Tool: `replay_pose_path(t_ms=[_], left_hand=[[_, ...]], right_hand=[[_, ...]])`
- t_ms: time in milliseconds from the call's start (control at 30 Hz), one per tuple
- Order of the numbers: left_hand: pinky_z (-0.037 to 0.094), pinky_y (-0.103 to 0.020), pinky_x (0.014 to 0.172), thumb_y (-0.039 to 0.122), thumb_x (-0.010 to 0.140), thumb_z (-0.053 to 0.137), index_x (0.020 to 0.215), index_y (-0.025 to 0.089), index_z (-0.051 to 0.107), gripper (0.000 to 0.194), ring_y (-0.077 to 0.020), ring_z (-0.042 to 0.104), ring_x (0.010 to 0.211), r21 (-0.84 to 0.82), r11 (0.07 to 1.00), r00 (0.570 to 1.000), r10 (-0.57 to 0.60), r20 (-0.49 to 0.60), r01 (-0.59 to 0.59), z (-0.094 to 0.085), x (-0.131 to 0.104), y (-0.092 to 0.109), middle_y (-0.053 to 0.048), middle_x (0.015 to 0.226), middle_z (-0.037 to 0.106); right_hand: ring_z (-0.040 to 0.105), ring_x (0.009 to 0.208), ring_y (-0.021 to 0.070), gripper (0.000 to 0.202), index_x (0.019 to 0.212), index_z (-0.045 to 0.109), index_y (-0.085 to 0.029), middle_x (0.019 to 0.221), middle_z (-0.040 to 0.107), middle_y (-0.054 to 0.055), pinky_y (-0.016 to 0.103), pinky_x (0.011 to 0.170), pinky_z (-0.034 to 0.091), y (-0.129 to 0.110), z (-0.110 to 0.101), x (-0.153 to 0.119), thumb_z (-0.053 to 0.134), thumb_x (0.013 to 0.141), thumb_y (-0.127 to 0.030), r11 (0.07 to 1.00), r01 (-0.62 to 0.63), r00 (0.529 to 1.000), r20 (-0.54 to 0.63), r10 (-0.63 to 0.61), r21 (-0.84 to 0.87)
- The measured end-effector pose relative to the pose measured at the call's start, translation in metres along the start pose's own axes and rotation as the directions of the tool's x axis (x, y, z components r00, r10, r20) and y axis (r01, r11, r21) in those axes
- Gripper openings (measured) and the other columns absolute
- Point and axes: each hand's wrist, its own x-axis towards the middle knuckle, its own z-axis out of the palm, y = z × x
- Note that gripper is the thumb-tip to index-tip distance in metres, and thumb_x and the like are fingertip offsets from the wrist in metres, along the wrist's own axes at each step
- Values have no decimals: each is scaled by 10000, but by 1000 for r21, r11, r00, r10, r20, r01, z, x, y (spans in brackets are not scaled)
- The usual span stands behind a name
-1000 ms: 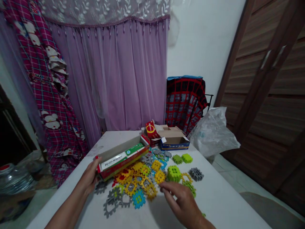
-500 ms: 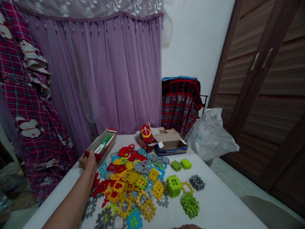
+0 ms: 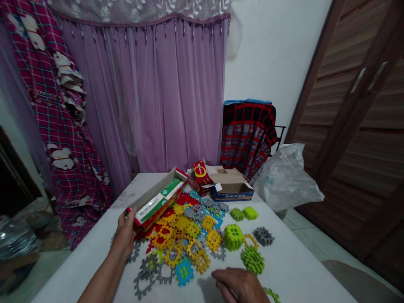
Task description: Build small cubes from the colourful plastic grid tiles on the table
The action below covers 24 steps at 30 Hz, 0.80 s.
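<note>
My left hand [image 3: 126, 229] grips the near end of a long open red box [image 3: 154, 216]. Inside that box lies a green and white carton [image 3: 162, 200]. The box is tilted and held over the left side of a heap of plastic interlocking tiles [image 3: 181, 225] in yellow, red, grey and blue. My right hand [image 3: 241, 286] is low over the table front, fingers pointing left with a gap at the thumb and nothing visible in them. Beyond it are a stack of lime green tiles [image 3: 233, 237] and a darker green stack [image 3: 252, 260]. A green tile [image 3: 272, 294] shows partly beside it.
An open blue and brown cardboard box [image 3: 233, 193] and a red packet [image 3: 202, 173] stand at the table's back. Grey tiles [image 3: 264, 236] and two green groups [image 3: 244, 213] sit on the right. A clear plastic bag [image 3: 287, 176] hangs by the table's right edge.
My left hand has brought the red box right and nearer, from the table's back left to over the tile heap. My right hand has come further into view from the bottom edge.
</note>
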Motion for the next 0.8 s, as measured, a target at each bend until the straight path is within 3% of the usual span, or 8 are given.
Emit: replay_pose_path(t_ms=[167, 333, 533, 667, 800], left_hand=[[590, -279, 698, 296, 890, 590, 1163, 217, 602, 285, -197, 735, 853, 13, 999, 994, -53, 97, 52, -23, -51, -7, -60, 1008, 748], [585, -323, 725, 368, 852, 633, 1166, 229, 614, 345, -235, 738, 884, 50, 992, 978, -124, 165, 117, -34, -70, -12, -60, 986, 771], [587, -329, 718, 373, 844, 647, 1163, 239, 599, 349, -237, 738, 887, 55, 984, 971, -177, 162, 171, -36, -69, -11, -66, 997, 767], [593, -320, 682, 348, 876, 615, 1236, 267, 551, 375, -226, 741, 862, 70, 976, 964, -214, 158, 205, -33, -70, -10, -49, 987, 764], [595, -304, 684, 337, 899, 592, 1314, 294, 503, 427, -216, 743, 873, 69, 971, 954, -238, 184, 229, -30, -71, -7, -41, 1021, 759]], right_hand=[[729, 871, 168, 328, 1124, 704, -253, 1000, 767, 62, 253, 787, 550, -33, -23, 55, 438, 934, -233, 996, -43, 993, -104, 51, 76], [735, 804, 184, 339, 1096, 731, -266, 958, 776, 36, 274, 757, 551, -43, -30, 96, 455, 900, -246, 982, -171, 977, -114, 180, 86], [712, 705, 189, 323, 1003, 740, -245, 817, 764, 39, 292, 705, 562, -30, -20, 65, 452, 892, -338, 951, -262, 927, -232, 295, 163], [710, 859, 229, 412, 1128, 673, -184, 1046, 736, 112, 335, 713, 577, -3, -17, 53, 507, 855, -443, 878, -388, 844, -275, 461, 280], [691, 1000, 258, 558, 1267, 570, -170, 1248, 652, 160, 367, 754, 580, 24, -20, 71, 535, 836, -523, 767, -477, 794, -164, 585, 430]])
